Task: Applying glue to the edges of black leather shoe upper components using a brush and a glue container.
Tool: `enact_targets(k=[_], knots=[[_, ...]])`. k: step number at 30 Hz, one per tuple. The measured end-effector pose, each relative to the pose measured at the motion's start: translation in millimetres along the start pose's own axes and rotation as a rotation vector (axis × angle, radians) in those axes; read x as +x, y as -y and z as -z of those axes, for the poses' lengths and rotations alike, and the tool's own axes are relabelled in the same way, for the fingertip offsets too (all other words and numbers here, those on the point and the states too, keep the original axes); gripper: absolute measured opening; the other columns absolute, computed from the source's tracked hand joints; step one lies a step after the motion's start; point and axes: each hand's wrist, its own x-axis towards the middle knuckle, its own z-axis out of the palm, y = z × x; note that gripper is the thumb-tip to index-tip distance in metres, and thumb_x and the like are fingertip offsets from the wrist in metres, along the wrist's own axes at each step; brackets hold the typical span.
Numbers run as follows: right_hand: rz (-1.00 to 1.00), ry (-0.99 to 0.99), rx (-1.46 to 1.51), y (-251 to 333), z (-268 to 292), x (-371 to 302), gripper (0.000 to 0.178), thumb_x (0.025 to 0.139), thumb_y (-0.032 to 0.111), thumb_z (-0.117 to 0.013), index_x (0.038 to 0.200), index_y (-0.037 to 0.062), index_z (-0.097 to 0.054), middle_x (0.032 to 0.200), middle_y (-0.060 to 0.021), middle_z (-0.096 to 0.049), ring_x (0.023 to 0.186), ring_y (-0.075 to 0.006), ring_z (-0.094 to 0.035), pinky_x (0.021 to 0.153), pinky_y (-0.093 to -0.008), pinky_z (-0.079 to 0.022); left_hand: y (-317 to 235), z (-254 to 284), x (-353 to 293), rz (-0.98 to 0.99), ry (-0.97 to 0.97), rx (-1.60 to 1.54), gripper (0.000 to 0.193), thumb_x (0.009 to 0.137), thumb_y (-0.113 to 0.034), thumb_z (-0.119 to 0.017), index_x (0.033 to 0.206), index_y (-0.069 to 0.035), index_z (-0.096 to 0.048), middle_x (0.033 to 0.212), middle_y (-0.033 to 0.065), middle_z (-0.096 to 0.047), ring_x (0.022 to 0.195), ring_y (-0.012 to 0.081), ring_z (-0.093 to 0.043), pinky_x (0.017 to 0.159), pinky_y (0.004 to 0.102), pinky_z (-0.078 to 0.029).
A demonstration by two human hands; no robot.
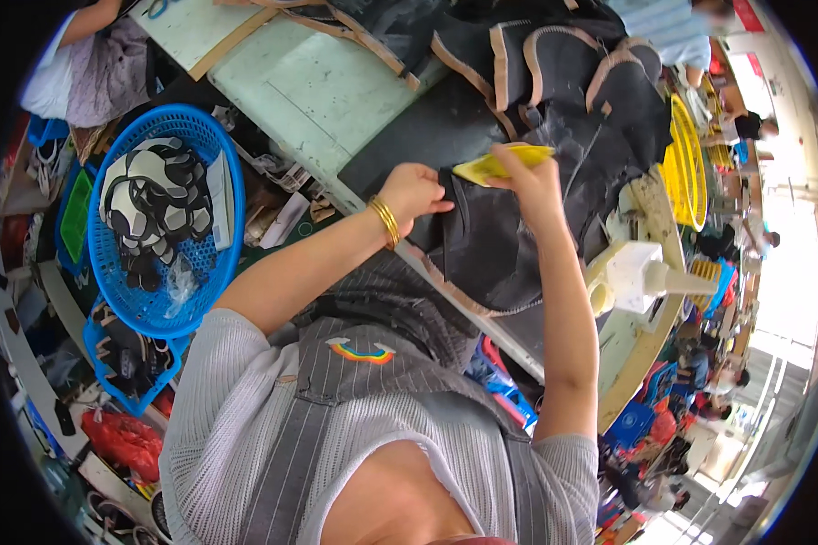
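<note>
My left hand (413,194), with gold bangles at the wrist, is closed at the edge of a dark strip of material (456,204). The fingers pinch it near the table's front edge. In my right hand (531,185) is a flat yellow piece (489,169), gripped between thumb and fingers just above the black material; its exact kind cannot be made out. Large black sheet pieces (495,241) with tan edging lie under both hands. More black pieces with tan edges (554,64) are heaped beyond them.
A blue basket (236,195) holding black-and-white cut parts stands left of the pale table (309,100). At right are a white container with a spout (632,277) and a yellow basket (686,163). Other people sit at the far side and along the right.
</note>
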Motion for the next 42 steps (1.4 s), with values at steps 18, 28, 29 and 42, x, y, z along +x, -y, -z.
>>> enact_targets(k=[18,28,29,42], knots=[[0.152,0.608,-0.522,-25,39,-97,0.011,0.069,0.010,-0.062,0.075,0.0014,-0.060,0.068,-0.0053,-0.059,0.062,-0.0115,-0.056,0.057,-0.0244,-0.044,-7,-33,40,-0.694,-0.049,0.868,0.018,0.077,-0.001,-0.060,0.094,0.003,-0.062,0.086,0.0129,-0.067,0.079,0.0166,-0.065,0.071,0.0258,-0.050],[0.150,0.302,-0.374,-40,71,-130,0.011,0.071,0.006,-0.063,0.080,-0.0003,-0.060,0.078,-0.0089,-0.061,0.071,-0.0137,-0.058,0.063,-0.0259,-0.046,-9,-28,43,-0.808,-0.049,0.852,0.017,0.077,-0.003,-0.057,0.093,-0.002,-0.063,0.085,0.0154,-0.065,0.080,0.0250,-0.065,0.071,0.0298,-0.050],[0.099,0.305,-0.410,-37,85,-142,0.011,0.072,0.006,-0.063,0.080,-0.0007,-0.060,0.077,-0.0077,-0.061,0.072,-0.0131,-0.058,0.062,-0.0253,-0.046,-9,-28,42,-0.763,-0.016,0.800,0.020,0.077,-0.004,-0.057,0.096,0.000,-0.061,0.085,0.0152,-0.065,0.080,0.0237,-0.065,0.071,0.0290,-0.050],[0.006,-0.320,-0.095,-59,92,-142,0.014,0.081,0.011,-0.062,0.083,-0.0020,-0.062,0.071,-0.0045,-0.061,0.063,-0.0079,-0.054,0.058,-0.0201,-0.043,0,-31,21,-0.556,0.126,0.895,0.031,0.077,-0.009,-0.051,0.104,0.005,-0.054,0.093,0.0227,-0.062,0.086,0.0370,-0.060,0.077,0.0344,-0.048]])
